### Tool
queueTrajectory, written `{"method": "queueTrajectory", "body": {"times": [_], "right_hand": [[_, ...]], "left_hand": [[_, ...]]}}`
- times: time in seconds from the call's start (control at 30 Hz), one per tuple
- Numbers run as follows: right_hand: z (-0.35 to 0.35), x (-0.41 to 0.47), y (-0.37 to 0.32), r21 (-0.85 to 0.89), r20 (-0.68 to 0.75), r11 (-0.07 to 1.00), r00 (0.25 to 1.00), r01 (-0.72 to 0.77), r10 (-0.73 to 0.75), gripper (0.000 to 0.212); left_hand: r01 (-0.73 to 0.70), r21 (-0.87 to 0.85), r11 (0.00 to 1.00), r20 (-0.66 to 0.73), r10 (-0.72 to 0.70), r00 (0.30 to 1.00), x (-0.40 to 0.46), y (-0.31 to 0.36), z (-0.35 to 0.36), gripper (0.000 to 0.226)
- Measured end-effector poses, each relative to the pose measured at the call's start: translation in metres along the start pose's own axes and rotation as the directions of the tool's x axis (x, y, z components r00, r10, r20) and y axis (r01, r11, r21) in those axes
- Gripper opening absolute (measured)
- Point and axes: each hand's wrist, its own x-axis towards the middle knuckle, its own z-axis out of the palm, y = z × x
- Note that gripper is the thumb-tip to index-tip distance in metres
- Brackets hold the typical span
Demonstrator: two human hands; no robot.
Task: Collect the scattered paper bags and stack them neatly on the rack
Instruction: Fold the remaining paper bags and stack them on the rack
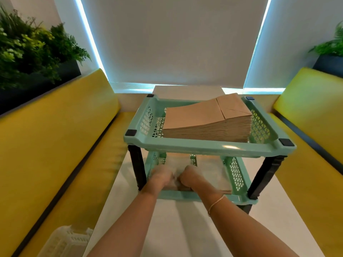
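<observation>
i saw left hand (161,175) and right hand (187,176) close together inside lower tray (236,176) of rack (213,147), likely squaring bags (221,182) there. blurred; couldn't tell whether fingers gripped. neat bag stack (206,120) sat on top tray, clear of work.

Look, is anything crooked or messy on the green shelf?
A little. The stack of brown paper bags in the top tray slopes, higher at its right end. Both hands are blurred at the lower tray.
</observation>
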Motion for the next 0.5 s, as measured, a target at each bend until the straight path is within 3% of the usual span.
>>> {"method": "queueTrajectory", "body": {"times": [0.1,0.23,0.4,0.47,0.5], "right_hand": [[0.003,-0.001,-0.003,-0.151,0.026,0.987,0.998,0.053,-0.05,0.035],[0.008,-0.001,-0.006,-0.181,0.021,0.982,0.999,0.047,-0.044,0.031],[-0.009,-0.007,-0.005,-0.025,-0.117,0.999,0.992,0.046,-0.049,0.024],[-0.027,-0.007,0.01,0.034,-0.191,0.999,0.981,-0.012,0.018,0.012],[-0.033,-0.005,0.022,0.068,-0.201,0.996,0.977,-0.057,0.069,0.017]], "left_hand": [[-0.028,0.016,0.999,-0.032,0.028,0.999,0.001,-0.002,0.004,0.032],[0.022,-0.05,0.999,-0.051,-0.024,0.998,0.003,-0.007,0.009,0.033],[0.014,-0.106,0.994,-0.15,-0.03,0.988,-0.001,0.004,0.004,0.03],[-0.033,-0.17,0.985,-0.237,-0.009,0.971,-0.007,0.015,0.004,0.031],[-0.095,-0.198,0.976,-0.247,0.044,0.968,-0.01,0.021,0.007,0.033]]}}
